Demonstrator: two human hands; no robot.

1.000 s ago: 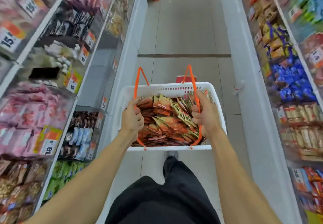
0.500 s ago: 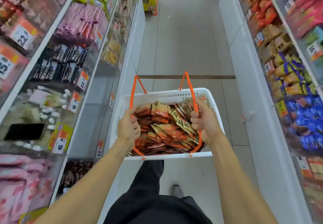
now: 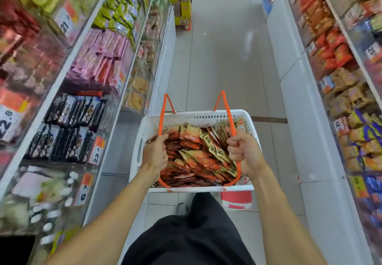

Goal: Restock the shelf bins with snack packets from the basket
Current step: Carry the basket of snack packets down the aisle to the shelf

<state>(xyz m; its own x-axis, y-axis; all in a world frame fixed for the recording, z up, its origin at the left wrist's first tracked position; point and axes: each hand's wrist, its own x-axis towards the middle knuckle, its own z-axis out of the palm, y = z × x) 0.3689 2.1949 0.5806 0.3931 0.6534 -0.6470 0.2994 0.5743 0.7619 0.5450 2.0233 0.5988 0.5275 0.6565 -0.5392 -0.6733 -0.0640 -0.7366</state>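
Both hands grip orange basket handles.

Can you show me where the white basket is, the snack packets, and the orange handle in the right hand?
white basket (image 3: 198,117): head view, far rim.
snack packets (image 3: 198,155): head view, middle of the pile.
orange handle (image 3: 228,109): head view, upper strap.

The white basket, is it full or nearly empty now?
Full. The white basket holds a heap of orange snack packets covering its bottom and reaching near the rim.
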